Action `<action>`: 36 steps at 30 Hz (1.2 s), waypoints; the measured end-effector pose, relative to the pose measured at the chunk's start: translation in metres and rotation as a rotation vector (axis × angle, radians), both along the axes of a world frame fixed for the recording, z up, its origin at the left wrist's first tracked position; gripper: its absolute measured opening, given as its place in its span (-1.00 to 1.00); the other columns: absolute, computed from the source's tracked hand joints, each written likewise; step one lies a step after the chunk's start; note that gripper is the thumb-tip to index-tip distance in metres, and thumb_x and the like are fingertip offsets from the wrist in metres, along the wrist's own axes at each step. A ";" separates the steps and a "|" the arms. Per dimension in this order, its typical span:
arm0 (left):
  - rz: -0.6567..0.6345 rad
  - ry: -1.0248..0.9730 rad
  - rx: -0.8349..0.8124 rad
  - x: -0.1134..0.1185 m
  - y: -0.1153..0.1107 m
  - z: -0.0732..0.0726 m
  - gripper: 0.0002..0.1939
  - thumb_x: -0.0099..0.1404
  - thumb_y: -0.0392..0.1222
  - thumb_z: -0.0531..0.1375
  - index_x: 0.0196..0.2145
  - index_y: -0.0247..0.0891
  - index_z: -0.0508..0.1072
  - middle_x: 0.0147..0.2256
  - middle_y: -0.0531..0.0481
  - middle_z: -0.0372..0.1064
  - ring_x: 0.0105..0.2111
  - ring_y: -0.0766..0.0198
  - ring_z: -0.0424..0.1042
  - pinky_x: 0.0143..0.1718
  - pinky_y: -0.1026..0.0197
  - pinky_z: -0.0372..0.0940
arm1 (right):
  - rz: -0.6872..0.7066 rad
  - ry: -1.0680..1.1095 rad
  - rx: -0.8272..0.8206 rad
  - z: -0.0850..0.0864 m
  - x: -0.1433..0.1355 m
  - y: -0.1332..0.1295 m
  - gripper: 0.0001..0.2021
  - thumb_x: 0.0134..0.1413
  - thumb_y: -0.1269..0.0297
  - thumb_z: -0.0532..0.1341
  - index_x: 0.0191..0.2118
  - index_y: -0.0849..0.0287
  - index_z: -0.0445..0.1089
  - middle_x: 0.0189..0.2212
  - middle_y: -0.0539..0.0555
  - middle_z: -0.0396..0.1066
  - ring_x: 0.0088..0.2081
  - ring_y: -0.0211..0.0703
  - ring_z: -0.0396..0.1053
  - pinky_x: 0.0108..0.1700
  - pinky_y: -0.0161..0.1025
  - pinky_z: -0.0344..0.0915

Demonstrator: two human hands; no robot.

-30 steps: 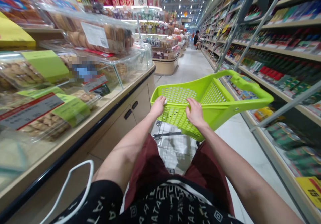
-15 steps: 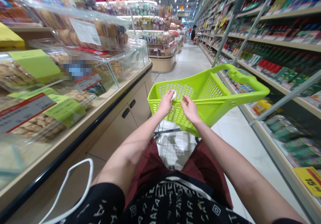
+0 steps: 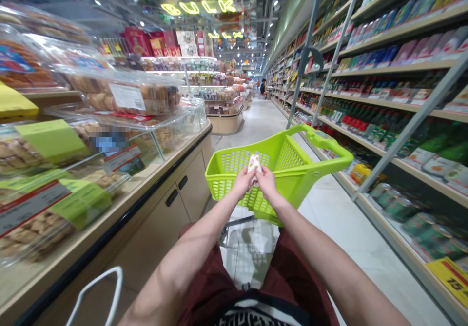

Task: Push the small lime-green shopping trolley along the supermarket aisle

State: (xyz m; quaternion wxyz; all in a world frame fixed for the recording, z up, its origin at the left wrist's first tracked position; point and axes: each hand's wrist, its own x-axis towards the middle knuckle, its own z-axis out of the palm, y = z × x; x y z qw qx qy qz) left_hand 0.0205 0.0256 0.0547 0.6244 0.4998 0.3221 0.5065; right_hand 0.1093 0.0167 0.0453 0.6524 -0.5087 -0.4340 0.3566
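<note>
Between my two hands is a small white packet [image 3: 254, 163] with reddish and brown spots; its exact kind is hard to make out. The fingers of my left hand [image 3: 243, 182] pinch it from the left. From the other side my right hand [image 3: 267, 182] grips it too, so its lower part is hidden. Both hands are just in front of a bright green shopping cart basket [image 3: 307, 182], whose perforated walls and handle show beyond them.
On the left runs a counter [image 3: 146, 197] with clear boxes of baked snacks [image 3: 127, 92] and price tags. Shelves [image 3: 395, 97] of bottles and cans line the right. A tiled aisle [image 3: 256, 114] leads ahead to a person [image 3: 263, 88]. A white loop [image 3: 97, 287] shows at lower left.
My right hand has come in to meet my left, and both now grip the packet, which shows more fully. The view has tilted upward, bringing a lit sign into sight.
</note>
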 end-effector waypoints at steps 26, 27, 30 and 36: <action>0.041 0.553 0.244 -0.006 0.009 0.011 -0.61 0.12 -0.17 0.11 -0.06 -0.25 0.36 0.04 -0.16 0.27 0.06 0.15 0.22 0.02 0.11 0.15 | -0.280 -1.142 0.447 0.042 0.092 -0.020 -0.48 -0.08 0.54 -0.05 0.05 0.12 0.23 0.06 0.13 0.22 0.10 -0.10 0.16 0.11 -0.02 0.16; 0.128 0.747 0.356 -0.016 0.013 0.006 -0.55 0.10 -0.22 0.12 -0.01 -0.28 0.32 0.11 -0.18 0.16 0.14 0.13 0.08 0.11 0.09 0.02 | -0.377 -1.190 0.438 0.050 0.110 -0.024 -0.47 -0.09 0.55 -0.05 0.06 0.13 0.23 0.08 0.16 0.20 0.11 -0.07 0.15 0.12 -0.01 0.14; 0.222 1.241 0.384 -0.046 0.019 -0.011 -0.40 0.10 -0.24 0.09 0.13 -0.31 0.13 0.22 -0.20 -0.10 0.22 0.05 -0.14 0.17 -0.13 -0.22 | -0.645 -1.351 0.347 0.070 0.168 -0.037 -0.50 -0.09 0.56 -0.02 0.01 0.11 0.28 0.07 0.18 0.21 0.15 0.06 0.07 0.10 0.13 0.09; 0.175 1.474 0.481 -0.067 0.016 -0.028 -0.34 0.08 -0.26 0.05 0.17 -0.30 0.06 0.22 -0.18 -0.10 0.23 0.06 -0.17 0.16 -0.20 -0.25 | -0.794 -1.489 0.104 0.054 0.205 -0.043 -0.56 -0.08 0.57 -0.04 -0.07 0.19 0.34 0.00 0.28 0.28 0.09 0.16 0.15 0.02 0.23 0.09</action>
